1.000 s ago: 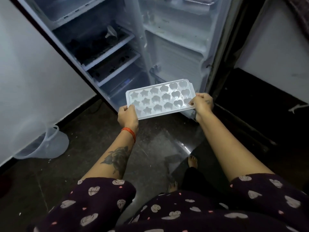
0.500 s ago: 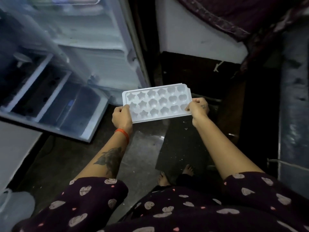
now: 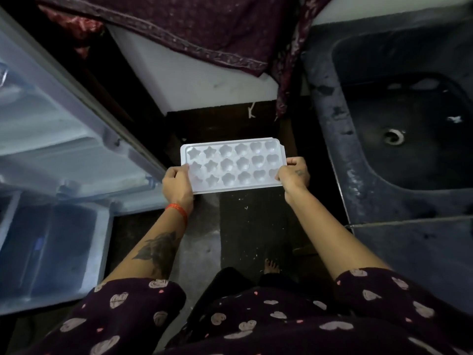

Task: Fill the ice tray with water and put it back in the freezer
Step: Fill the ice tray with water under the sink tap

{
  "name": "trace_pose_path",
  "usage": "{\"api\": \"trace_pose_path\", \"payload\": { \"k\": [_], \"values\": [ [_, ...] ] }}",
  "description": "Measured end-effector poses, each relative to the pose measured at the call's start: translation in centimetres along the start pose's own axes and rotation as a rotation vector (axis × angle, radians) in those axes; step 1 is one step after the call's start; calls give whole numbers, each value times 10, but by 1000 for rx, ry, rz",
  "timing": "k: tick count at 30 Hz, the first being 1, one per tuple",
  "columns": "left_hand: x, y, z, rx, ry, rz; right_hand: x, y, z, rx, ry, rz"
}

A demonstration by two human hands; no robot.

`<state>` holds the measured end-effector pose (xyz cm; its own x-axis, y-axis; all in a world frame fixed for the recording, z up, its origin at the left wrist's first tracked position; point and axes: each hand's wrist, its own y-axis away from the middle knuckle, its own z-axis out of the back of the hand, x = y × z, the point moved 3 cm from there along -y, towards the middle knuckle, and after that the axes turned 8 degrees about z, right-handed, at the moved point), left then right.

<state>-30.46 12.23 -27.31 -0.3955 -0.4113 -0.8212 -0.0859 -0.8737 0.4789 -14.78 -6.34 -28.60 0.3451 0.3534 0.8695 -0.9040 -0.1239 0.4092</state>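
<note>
Both hands on the ice tray [image 3: 231, 165], and it's riding level out in front of the body, above the dark floor [image 3: 252, 226]! The left hand [image 3: 177, 184] has its grip clamped on the tray's near-left corner, thumb on top of the rim; the right hand [image 3: 293, 174] is clamped on the right short edge, fingers curled over the lip. The moulds, stars on one side and hearts on the other, look dry and empty from here, so I'd judge the filling hasn't happened yet. This is the carry leg of the job. The open fridge [image 3: 64, 155] stands off to the left, its door shelves showing, and the dark sink [image 3: 399, 139] sits to the right, set into a worn worktop [image 3: 419, 249], drain visible in the basin. The tray hangs between the two, nearer neither. Next up, by my reading: swing it right, over that basin, and find water. No tap is in sight here, so that needs locating, and one hand will have to let go to run it.
</note>
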Motion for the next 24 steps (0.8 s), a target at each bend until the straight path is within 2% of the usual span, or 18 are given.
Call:
{"api": "trace_pose_path", "payload": {
  "k": [5, 13, 24],
  "values": [
    [-27, -11, -25, 70, -59, -93, 11, -4, 10, -98, -71, -8],
    [-76, -37, -63, 281, -105, -207, 29, -1, 13, -328, -169, -48],
    [-121, -37, -109, 551, -93, -218, 46, 22, 28, -633, -337, -30]
  ]
}}
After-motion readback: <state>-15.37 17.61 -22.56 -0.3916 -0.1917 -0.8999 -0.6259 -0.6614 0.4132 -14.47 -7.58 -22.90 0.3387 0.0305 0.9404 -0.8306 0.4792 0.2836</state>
